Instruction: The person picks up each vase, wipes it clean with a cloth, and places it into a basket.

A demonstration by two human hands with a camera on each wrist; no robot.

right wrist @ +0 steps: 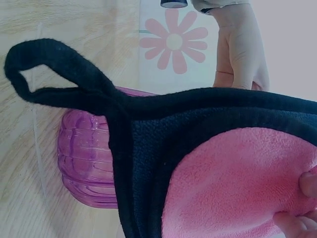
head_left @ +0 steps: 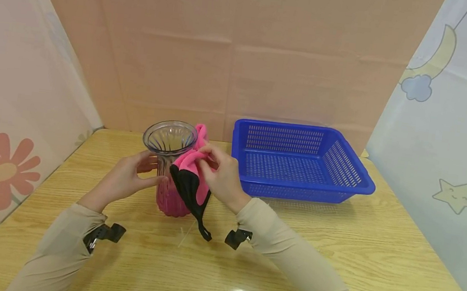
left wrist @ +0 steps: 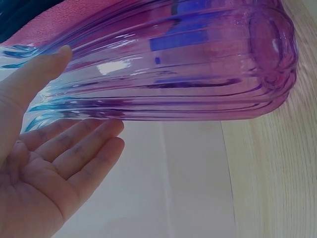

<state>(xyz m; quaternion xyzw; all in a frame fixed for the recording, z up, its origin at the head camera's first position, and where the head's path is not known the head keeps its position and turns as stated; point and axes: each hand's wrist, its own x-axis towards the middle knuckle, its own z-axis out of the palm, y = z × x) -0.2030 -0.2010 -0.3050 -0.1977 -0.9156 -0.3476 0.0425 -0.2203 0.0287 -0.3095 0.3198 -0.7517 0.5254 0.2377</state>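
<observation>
A ribbed glass vase [head_left: 166,181], clear at the flared top and pink toward the base, stands upright on the table. My left hand [head_left: 130,179] holds it from the left below the rim; in the left wrist view the thumb lies across the vase [left wrist: 198,74] and the fingertips touch its side. The right hand [head_left: 223,175] pinches a pink and black cloth [head_left: 189,183] near the rim. This cloth drapes down the vase's right side, partly covering it, and its black hanging loop [right wrist: 49,72] dangles low. In the right wrist view, pinching fingertips [right wrist: 290,223] press its pink panel.
An open blue plastic basket [head_left: 291,166] with slotted walls stands to the right, near the back wall. A thin pale strip [head_left: 186,234] lies on the wooden table [head_left: 290,257] in front of the vase. Printed curtains flank the table.
</observation>
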